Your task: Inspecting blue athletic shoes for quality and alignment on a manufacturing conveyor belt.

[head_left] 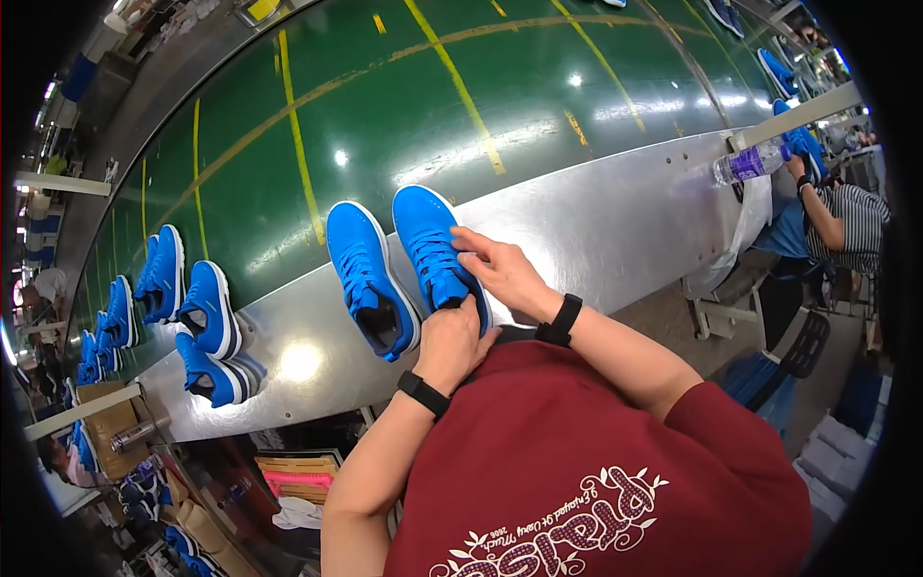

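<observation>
A long green belt (404, 125) with yellow lines (298, 144) runs across the room, and bright lamps shine back off it. Next to it lies a shiny metal worktop (615, 221). A clear bottle with a purple label (750, 162) lies at the far end. Brown boxes (111, 423) sit low on the left. A dark chair (803, 346) stands on the right.

Bare steel ledge (615, 226) right of blue shoes (370, 279).
</observation>
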`<state>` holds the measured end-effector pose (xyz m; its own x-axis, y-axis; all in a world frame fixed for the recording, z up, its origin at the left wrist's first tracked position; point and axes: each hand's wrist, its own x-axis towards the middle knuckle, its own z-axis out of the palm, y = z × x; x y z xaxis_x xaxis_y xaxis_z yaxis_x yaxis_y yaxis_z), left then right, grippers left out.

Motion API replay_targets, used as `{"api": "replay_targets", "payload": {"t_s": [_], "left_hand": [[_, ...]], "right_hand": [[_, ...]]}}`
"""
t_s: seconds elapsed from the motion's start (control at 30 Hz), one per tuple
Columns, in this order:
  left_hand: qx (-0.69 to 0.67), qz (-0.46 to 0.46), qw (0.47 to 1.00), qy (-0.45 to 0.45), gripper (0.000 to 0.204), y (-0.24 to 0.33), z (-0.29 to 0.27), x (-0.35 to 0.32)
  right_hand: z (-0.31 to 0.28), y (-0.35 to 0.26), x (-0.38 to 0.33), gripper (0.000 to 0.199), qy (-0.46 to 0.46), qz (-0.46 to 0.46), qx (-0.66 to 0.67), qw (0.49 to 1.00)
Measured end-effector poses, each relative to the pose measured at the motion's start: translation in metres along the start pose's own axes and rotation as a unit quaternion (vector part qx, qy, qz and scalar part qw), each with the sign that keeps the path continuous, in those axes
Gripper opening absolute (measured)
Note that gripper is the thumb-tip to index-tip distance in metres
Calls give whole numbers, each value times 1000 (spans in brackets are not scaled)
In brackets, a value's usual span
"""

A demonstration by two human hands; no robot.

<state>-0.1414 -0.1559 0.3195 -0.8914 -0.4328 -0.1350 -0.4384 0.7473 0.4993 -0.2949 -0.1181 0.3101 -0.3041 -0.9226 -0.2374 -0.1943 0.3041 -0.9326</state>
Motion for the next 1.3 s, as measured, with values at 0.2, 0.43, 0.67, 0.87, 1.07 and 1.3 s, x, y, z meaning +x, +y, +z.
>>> {"api": "replay_targets", "payload": {"t_s": [0.2, 0.43, 0.67, 0.87, 1.07, 1.3], "left_hand": [[-25, -11, 1000, -3, 51, 0, 3, 6], [-48, -9, 998, -28, 42, -11, 12, 4], [-16, 9, 1000, 7, 37, -8, 5, 5], [-5, 11, 1000, -2, 35, -10, 5, 5], [-8, 18, 1000, 9, 35, -9, 5, 4], [-5, 11, 1000, 7, 42, -8, 7, 5]], "right_hand": [[7, -4, -7, 44, 25, -27, -19, 999], [21, -8, -2, 38, 62, -77, -75, 992], [-10, -9, 37, 45, -40, 68, 33, 996], [-24, 1, 69, 54, -146, 265, 276, 912], [-25, 13, 69, 53, -163, 301, 403, 849], [-22, 0, 68, 53, -4, 152, 214, 965]]}}
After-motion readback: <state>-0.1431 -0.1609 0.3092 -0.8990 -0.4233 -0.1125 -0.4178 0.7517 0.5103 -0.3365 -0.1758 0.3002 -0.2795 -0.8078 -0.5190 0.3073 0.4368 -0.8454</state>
